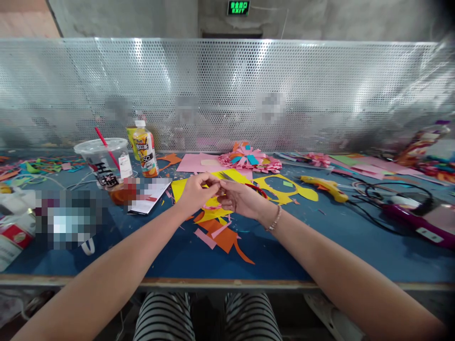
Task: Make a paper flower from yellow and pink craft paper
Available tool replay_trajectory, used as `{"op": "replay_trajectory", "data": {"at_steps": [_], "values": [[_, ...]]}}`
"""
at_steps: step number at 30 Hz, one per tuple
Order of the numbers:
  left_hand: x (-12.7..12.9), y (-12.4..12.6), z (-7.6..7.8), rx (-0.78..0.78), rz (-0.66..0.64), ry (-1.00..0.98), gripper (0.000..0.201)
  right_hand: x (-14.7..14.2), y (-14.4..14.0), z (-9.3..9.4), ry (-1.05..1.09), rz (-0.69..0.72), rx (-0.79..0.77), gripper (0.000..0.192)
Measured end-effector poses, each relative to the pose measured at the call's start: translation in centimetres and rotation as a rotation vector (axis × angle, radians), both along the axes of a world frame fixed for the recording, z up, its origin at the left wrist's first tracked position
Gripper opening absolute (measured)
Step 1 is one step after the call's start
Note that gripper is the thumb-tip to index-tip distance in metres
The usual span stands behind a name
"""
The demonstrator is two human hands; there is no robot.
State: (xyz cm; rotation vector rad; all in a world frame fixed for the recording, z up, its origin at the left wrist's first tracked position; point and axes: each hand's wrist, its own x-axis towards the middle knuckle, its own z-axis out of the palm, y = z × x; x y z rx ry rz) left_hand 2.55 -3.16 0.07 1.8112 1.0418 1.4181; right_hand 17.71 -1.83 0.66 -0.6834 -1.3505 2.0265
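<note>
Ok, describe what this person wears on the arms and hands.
Both forearms are bare, with no sleeves or gloves in view. The left hand carries nothing on wrist or fingers that shows. The right hand has a thin beaded bracelet at the wrist.

Pixelated blocks (67,218) hide items at the table's (320,251) left.

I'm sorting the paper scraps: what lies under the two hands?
Under the left hand and right hand lie yellow paper and orange scraps on the blue table. Whatever lies directly beneath the palms is covered.
</note>
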Motion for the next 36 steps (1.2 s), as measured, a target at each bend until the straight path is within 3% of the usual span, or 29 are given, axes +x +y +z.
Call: {"op": "replay_trajectory", "data": {"at_steps": [18, 24, 36], "values": [[-0.6, 1.4, -0.6, -0.107, -0.057, 0.080, 0.006, 0.1, 0.7, -0.6, -0.143, -0.100, 0.127, 0.023], [-0.8, 1.4, -0.5, -0.121, -0.139, 0.063, 0.006, 0.3, 0.6, -0.5, -0.135, -0.059, 0.152, 0.023], [-0.7, 1.4, -0.6, -0.137, -0.152, 0.096, 0.007, 0.6, 1.3, -1.0, -0.120, 0.002, 0.136, 0.023]]}}
